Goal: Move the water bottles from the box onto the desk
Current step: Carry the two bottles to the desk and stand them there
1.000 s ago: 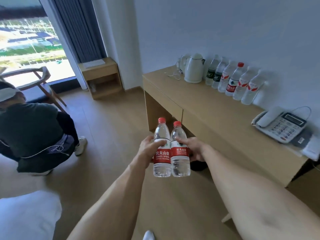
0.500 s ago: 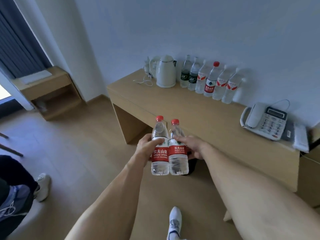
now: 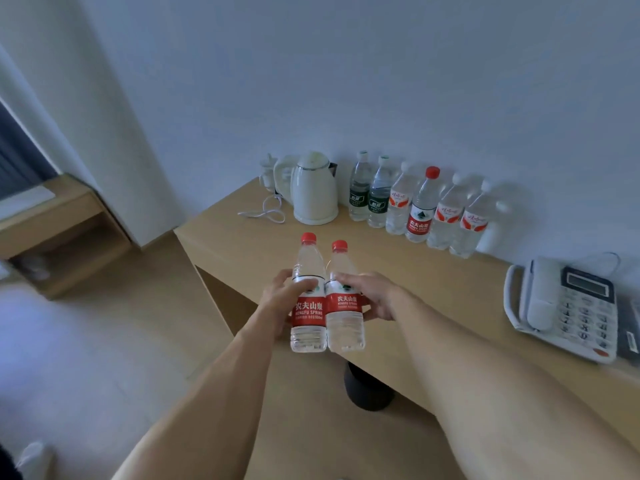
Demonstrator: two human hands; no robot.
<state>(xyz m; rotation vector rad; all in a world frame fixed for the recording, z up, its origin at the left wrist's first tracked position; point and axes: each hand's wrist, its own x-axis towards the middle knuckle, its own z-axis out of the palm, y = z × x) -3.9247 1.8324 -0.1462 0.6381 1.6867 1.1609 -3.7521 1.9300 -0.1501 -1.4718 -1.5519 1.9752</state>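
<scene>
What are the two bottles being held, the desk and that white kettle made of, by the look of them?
The two held bottles look like thin clear plastic: see-through ribbed walls, glossy red labels, red caps. The desk looks like light wood or wood-look laminate, matte, with an even pale tan face; which one I cannot tell. The kettle looks like smooth white plastic with a soft sheen, though painted metal is possible.

You have just one camera, and it sits on your head. It looks forward and down, so your two bare arms reach out from the bottom edge. The long light wooden desk (image 3: 433, 282) lies close in front of you, running off to the right. The plain pale wall (image 3: 346, 81) fills the top (the wide lens bends its edges). The wooden floor (image 3: 138, 341) shows low on the left.
</scene>
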